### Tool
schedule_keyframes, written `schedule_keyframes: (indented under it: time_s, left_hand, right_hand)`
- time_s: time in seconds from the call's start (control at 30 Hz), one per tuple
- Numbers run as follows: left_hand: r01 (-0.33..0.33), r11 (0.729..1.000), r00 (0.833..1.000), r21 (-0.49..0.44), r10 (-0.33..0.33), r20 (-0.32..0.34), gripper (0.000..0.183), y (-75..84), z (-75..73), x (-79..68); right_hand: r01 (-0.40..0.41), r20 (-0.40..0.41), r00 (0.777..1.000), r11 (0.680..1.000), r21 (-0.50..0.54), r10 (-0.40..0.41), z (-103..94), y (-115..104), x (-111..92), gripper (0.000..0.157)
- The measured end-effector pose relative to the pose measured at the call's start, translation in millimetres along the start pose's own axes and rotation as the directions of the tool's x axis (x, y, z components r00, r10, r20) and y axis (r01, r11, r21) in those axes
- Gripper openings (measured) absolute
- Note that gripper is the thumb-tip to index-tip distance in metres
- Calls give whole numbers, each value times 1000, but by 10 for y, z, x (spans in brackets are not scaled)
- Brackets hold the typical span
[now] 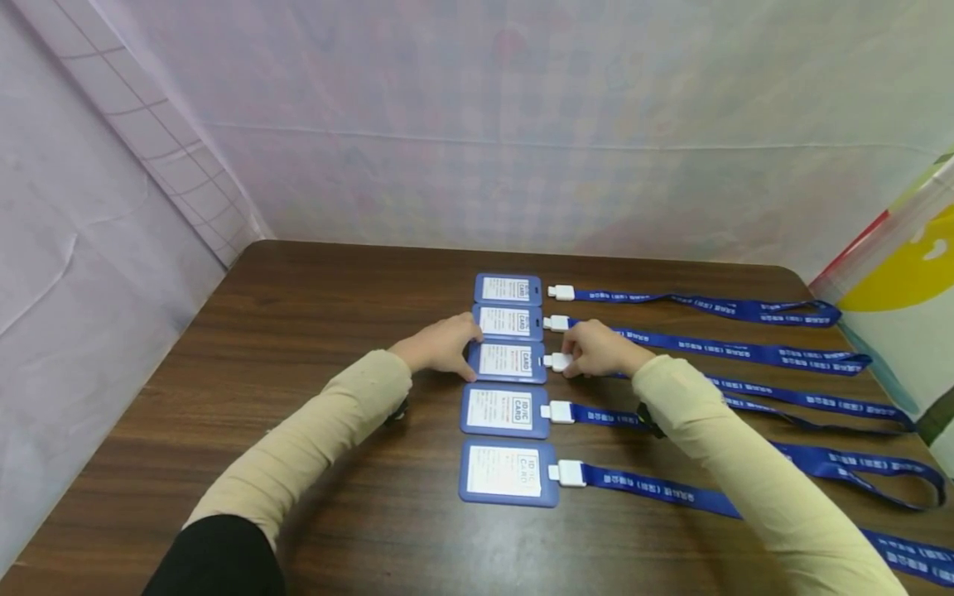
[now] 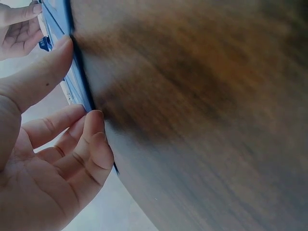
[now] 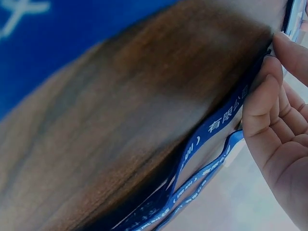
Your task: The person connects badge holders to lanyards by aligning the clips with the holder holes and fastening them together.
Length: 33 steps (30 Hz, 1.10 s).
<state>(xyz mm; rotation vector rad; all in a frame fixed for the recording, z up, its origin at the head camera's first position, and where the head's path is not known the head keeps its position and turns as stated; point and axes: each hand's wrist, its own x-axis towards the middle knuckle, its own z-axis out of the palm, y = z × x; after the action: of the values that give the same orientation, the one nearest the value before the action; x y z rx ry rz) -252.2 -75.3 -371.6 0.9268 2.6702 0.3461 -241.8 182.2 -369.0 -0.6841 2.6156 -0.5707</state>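
In the head view, blue ID card holders form a column, each with a blue printed lanyard to its right. My left hand [image 1: 440,346] holds the left end of the middle card holder [image 1: 505,362], thumb at its near corner and fingers near its far one. The left wrist view shows these fingertips against the holder's edge. With thumb and fingers, my right hand [image 1: 599,349] pinches the white clip [image 1: 557,362] of the middle lanyard. That clip's tip lies at the holder's slotted end; whether it is hooked in cannot be told.
Toward the wall lie two more holders, the farthest card holder [image 1: 508,290] with a gap before its white clip [image 1: 561,292]. Nearer me, the front card holder [image 1: 508,472] has its clip [image 1: 570,473] against its end. The lanyards stretch across the brown table [image 1: 298,331] to its right edge.
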Motion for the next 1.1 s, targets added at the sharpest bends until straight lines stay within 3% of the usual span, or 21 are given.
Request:
schedule_keyframes:
  time_s: [0.7, 1.1]
  left_hand:
    - [-13, 1000, 1000, -26, 13, -22, 59, 4, 1, -16]
    - [-8, 1000, 1000, -21, 8, -9, 57, 34, -18, -2]
  right_hand:
    - [-33, 23, 999, 999, -22, 34, 12, -48, 32, 19]
    - [8, 18, 1000, 999, -39, -7, 15, -33, 32, 20]
